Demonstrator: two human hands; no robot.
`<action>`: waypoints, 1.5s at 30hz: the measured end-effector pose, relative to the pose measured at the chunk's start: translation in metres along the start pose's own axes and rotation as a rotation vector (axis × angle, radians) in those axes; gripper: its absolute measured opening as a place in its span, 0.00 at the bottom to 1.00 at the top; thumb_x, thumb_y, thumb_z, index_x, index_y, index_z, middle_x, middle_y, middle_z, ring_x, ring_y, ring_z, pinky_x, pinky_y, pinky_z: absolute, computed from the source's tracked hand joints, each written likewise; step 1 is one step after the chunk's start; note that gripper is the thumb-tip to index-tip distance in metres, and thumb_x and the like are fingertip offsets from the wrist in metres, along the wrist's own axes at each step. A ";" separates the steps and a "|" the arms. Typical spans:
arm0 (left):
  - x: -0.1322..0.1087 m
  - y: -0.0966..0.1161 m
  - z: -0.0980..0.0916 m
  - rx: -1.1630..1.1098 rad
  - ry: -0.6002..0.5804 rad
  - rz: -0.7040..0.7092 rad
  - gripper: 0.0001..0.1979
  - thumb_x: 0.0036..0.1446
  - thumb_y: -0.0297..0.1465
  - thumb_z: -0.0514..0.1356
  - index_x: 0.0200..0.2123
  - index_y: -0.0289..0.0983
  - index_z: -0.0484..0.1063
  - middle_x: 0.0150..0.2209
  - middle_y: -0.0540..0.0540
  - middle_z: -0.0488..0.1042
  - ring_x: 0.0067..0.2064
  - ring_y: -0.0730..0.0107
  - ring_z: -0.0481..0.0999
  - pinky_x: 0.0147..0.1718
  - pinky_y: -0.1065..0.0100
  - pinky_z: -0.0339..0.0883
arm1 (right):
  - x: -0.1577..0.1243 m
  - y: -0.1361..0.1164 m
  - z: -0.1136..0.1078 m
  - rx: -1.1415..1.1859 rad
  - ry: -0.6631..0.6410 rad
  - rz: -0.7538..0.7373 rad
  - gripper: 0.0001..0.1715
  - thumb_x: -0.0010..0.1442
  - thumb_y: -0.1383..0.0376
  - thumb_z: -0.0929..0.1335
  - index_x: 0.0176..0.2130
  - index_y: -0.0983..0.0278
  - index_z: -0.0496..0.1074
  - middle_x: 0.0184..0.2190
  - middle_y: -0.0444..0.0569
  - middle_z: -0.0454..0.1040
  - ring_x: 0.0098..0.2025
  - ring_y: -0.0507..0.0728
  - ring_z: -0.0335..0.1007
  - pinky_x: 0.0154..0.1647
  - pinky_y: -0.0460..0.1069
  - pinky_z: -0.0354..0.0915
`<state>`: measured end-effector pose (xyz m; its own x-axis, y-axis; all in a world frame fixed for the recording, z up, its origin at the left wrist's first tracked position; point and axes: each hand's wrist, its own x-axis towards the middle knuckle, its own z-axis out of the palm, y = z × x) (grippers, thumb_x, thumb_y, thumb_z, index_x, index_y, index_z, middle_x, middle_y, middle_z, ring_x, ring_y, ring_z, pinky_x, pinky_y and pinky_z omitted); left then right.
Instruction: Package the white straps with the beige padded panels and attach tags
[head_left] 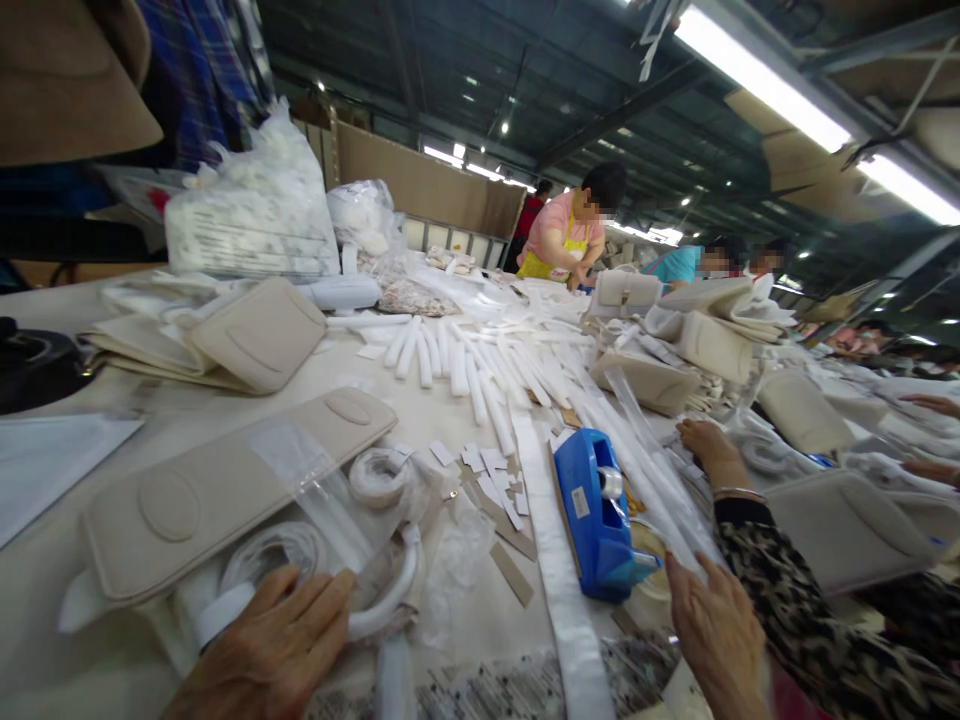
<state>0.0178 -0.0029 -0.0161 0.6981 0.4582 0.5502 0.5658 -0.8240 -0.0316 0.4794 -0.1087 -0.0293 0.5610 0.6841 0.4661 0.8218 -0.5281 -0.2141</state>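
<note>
My left hand (262, 640) is at the bottom left, its fingers curled over the near side of a beige handbag (225, 490). The bag lies with its long flap facing up and has white padding and coiled wrapped straps (277, 550) beneath it. A white-sleeved handle (382, 610) curves out beside my fingers. At the lower right, my right hand (716, 625) has its thumb and fingertips at the near end of clear plastic strips (652, 470). Its grip is partly hidden. Left of it stands a blue tape dispenser (592, 510) with a roll of clear tape.
White foam tubes (480, 365) fan across the table's middle, with paper tags (487, 470) nearer. A co-worker's hand (709, 445) and patterned sleeve (795, 590) reach in from the right. More beige bags (259, 335) lie around; a stuffed plastic sack (251, 205) stands at the back left.
</note>
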 end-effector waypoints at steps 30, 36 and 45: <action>0.005 0.003 0.000 0.002 0.014 0.013 0.21 0.40 0.14 0.48 0.36 0.35 0.71 0.41 0.44 0.73 0.41 0.64 0.69 0.48 0.58 0.54 | -0.042 -0.160 0.000 0.584 -0.716 0.016 0.16 0.46 0.53 0.64 0.20 0.62 0.68 0.19 0.43 0.66 0.26 0.55 0.63 0.27 0.48 0.54; 0.004 0.004 0.004 -0.002 0.040 -0.004 0.20 0.39 0.14 0.48 0.34 0.35 0.71 0.40 0.44 0.72 0.41 0.64 0.68 0.47 0.57 0.54 | -0.049 -0.161 0.010 0.651 -0.633 0.135 0.15 0.41 0.53 0.67 0.18 0.60 0.62 0.15 0.39 0.57 0.20 0.51 0.53 0.22 0.47 0.51; 0.003 0.003 0.003 -0.004 0.008 0.004 0.18 0.43 0.15 0.48 0.34 0.35 0.71 0.42 0.44 0.72 0.42 0.64 0.67 0.48 0.57 0.53 | -0.048 -0.168 0.010 0.555 -0.541 0.149 0.28 0.39 0.44 0.68 0.15 0.58 0.51 0.14 0.37 0.52 0.20 0.51 0.49 0.21 0.47 0.49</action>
<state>0.0227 -0.0027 -0.0170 0.6971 0.4521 0.5565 0.5612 -0.8271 -0.0309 0.3155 -0.0475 -0.0241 0.5225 0.8510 -0.0530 0.5838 -0.4024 -0.7051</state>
